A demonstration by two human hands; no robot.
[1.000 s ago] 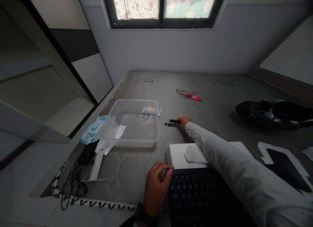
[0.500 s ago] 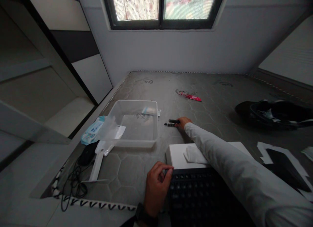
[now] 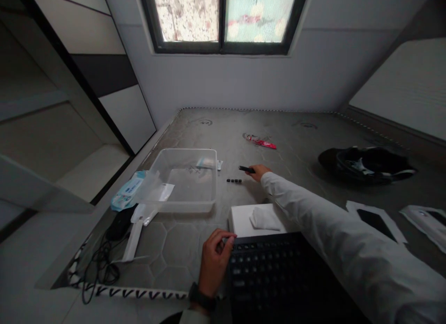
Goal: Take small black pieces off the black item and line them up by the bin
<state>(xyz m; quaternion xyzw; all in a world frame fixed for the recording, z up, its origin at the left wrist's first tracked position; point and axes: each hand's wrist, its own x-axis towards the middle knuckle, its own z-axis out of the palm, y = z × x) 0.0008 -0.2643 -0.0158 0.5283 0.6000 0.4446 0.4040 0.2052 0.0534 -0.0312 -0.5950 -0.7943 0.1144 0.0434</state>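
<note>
Right hand reaches far out over the middle of the mattress surface, fingers pinched on one end of a small black stick-like tool. Tool looks just lifted or barely off the surface; contact underneath too small to tell. Its long axis runs roughly left-right, parallel to the near edge, free end pointing left toward the clear plastic tray. Just nearer and left of it lies a short row of small black pieces, apart from the tool, row also running left-right.

Left hand sits at the near edge, fingers curled onto the top-left corner of the black keyboard; thumb and fingertips close together there, whether actually clamping it I cannot tell.

Step in hand, as I judge: picking up the tool, keyboard steadied. Next move likely calls for carrying the tool back toward the keyboard and keeping the pinch firm, since the hold is only at one end.

White box with a folded tissue lies just beyond the keyboard. Red wrapper lies farther back, dark helmet-like thing toward the right edge.
</note>
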